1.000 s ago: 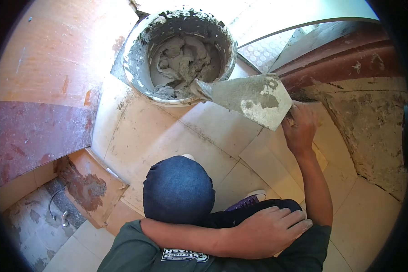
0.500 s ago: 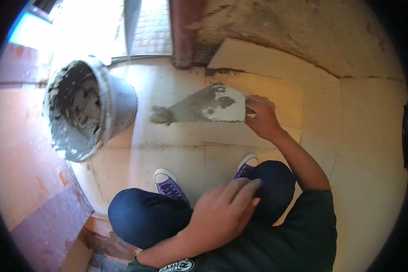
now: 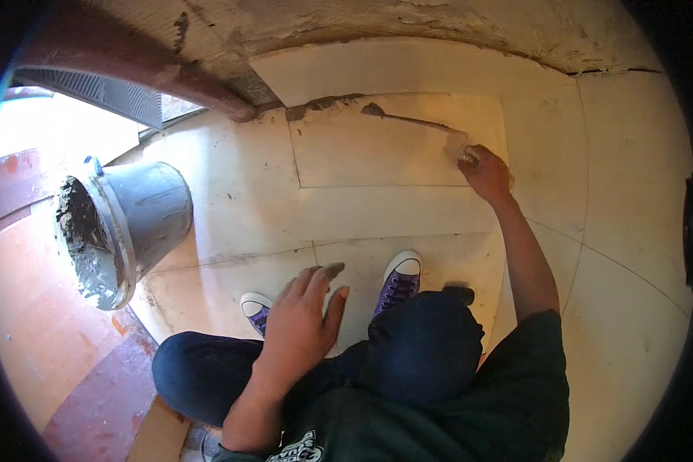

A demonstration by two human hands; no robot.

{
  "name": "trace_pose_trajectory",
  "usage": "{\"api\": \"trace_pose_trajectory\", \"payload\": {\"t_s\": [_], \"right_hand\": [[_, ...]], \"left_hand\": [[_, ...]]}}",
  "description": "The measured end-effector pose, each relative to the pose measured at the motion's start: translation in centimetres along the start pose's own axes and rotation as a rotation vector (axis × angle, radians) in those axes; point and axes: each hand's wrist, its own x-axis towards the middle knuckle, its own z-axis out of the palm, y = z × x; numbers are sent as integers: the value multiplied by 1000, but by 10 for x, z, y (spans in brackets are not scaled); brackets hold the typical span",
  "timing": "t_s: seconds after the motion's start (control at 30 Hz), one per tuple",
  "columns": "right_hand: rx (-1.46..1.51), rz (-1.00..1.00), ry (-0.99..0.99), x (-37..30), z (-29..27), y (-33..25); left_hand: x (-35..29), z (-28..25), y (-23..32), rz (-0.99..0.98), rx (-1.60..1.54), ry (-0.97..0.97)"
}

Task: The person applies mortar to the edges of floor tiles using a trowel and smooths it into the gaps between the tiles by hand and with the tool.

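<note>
My right hand [image 3: 487, 175] is closed round the handle of a trowel [image 3: 416, 121], which I see nearly edge-on above the pale floor. Grey mortar [image 3: 373, 110] clings to the trowel's pointed tip, at its left end. Beneath the trowel lies a rectangular pale tile [image 3: 385, 158], with dark mortar [image 3: 323, 104] along its far left edge. My left hand [image 3: 300, 319] hovers over the floor between my knees, holding nothing, thumb apart from the fingers. Grey mortar coats its fingertips.
A grey bucket [image 3: 150, 204] smeared with mortar stands on the left. A reddish post [image 3: 154, 65] and a doorway are at the far left. A rough wall [image 3: 454, 23] borders the tiles at the back. My purple shoes [image 3: 399, 285] rest on the floor in front of me.
The trowel has moved up over the far tile and turned from showing its flat face to edge-on. My left hand has shifted left and forward and spread its thumb. The view has swung right.
</note>
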Motion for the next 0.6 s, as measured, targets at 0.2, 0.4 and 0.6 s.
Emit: {"api": "trace_pose_trajectory", "payload": {"t_s": [0.2, 0.4, 0.6], "right_hand": [[-21, 14, -1, 34, -8, 19], [-87, -20, -116, 50, -34, 0], [-236, -24, -200, 71, -53, -6]], "left_hand": [[19, 11, -1, -88, 35, 0], [29, 19, -8, -113, 53, -19], [35, 20, -8, -124, 54, -31]]}}
